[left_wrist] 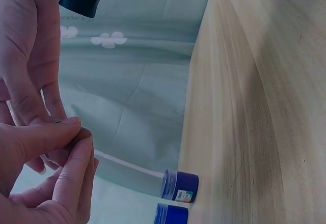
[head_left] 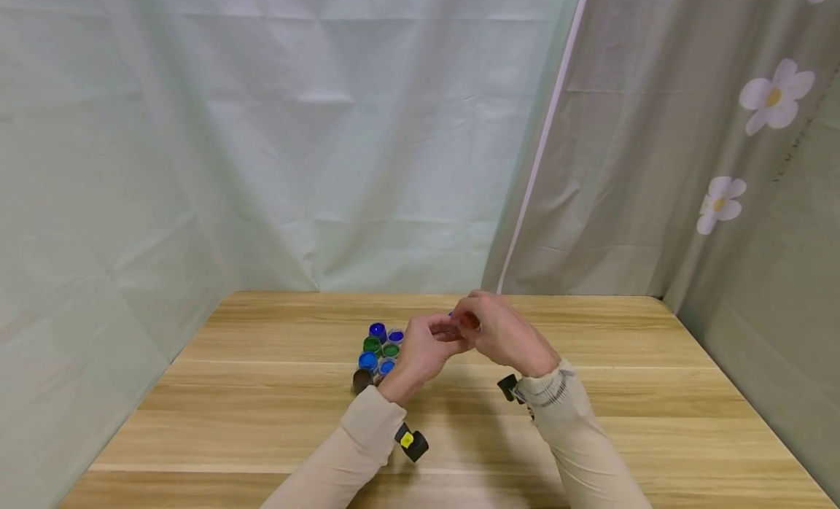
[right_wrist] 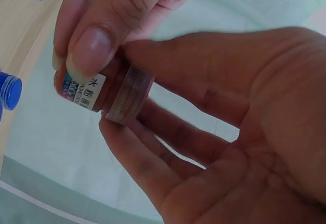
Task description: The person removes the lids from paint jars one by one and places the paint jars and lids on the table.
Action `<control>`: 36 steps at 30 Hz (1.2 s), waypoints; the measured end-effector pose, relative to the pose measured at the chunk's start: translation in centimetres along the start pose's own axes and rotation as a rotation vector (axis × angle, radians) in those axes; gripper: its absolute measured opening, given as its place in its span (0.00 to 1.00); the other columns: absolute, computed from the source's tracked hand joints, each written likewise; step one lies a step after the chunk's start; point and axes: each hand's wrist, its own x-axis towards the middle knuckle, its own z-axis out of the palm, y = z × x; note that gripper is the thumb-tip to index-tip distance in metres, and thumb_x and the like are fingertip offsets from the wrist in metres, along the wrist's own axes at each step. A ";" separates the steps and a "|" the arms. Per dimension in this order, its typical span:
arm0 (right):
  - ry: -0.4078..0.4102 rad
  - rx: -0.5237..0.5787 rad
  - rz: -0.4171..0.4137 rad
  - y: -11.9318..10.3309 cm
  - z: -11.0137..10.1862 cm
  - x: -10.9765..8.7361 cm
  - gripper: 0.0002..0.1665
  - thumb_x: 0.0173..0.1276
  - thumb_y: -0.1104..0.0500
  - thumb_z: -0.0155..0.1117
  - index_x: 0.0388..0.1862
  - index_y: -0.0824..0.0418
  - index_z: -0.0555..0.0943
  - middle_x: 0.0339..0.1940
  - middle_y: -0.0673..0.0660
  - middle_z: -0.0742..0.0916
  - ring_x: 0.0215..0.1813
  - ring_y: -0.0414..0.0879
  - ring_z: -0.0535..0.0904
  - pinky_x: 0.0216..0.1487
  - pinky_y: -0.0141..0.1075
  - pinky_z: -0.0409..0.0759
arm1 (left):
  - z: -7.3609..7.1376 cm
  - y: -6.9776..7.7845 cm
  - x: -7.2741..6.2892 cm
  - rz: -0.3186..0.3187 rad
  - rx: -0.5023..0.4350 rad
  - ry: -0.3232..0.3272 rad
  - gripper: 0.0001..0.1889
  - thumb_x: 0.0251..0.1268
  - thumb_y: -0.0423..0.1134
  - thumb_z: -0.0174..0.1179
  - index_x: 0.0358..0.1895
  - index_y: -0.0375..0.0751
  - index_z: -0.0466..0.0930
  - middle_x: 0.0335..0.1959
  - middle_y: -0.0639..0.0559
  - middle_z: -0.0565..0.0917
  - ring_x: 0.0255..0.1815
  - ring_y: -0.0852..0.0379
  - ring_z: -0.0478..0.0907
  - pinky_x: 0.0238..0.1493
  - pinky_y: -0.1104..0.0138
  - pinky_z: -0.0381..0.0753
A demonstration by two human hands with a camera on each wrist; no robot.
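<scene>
A small reddish-brown paint jar point(right_wrist: 107, 94) with a printed label and a clear screw lid point(right_wrist: 126, 98) is held up above the table between both hands. My left hand point(head_left: 420, 348) pinches the jar's body with thumb and fingers, as the right wrist view shows. Around the lid curl the thumb and fingers of my right hand point(head_left: 505, 334). In the left wrist view only a dark sliver of the jar shows, since fingers cover most of it. Whether the lid is loose cannot be seen.
Several paint jars stand in two rows left of the hands, among them a green jar point(head_left: 372, 346), a light blue jar point(head_left: 368, 361) and a dark brown jar point(head_left: 362, 381). Dark blue jars point(left_wrist: 186, 187) stand near the back. A curtain point(head_left: 367, 144) hangs behind the wooden table point(head_left: 262, 421).
</scene>
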 end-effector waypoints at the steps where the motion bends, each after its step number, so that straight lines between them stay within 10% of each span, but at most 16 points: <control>1: 0.001 0.002 0.009 0.0 0.0 0.0 0.08 0.66 0.67 0.69 0.44 0.62 0.87 0.36 0.53 0.84 0.36 0.45 0.76 0.36 0.34 0.76 | 0.0 0.0 0.0 -0.004 0.001 0.003 0.14 0.62 0.32 0.72 0.51 0.37 0.87 0.47 0.42 0.89 0.46 0.52 0.89 0.51 0.60 0.89; 14: 0.015 0.004 0.113 0.1 0.1 0.3 0.08 0.66 0.58 0.75 0.39 0.60 0.85 0.31 0.52 0.81 0.34 0.44 0.74 0.32 0.34 0.73 | 0.1 0.0 0.0 -0.027 -0.022 0.002 0.16 0.63 0.31 0.71 0.53 0.35 0.86 0.47 0.42 0.89 0.45 0.54 0.89 0.52 0.60 0.88; 36: -0.008 0.008 -0.011 0.3 -0.4 0.0 0.09 0.63 0.71 0.70 0.39 0.60 0.86 0.31 0.50 0.84 0.34 0.42 0.75 0.37 0.35 0.76 | 0.0 -0.1 -0.2 0.023 -0.003 -0.016 0.15 0.60 0.34 0.73 0.50 0.39 0.88 0.48 0.42 0.90 0.49 0.50 0.89 0.53 0.58 0.88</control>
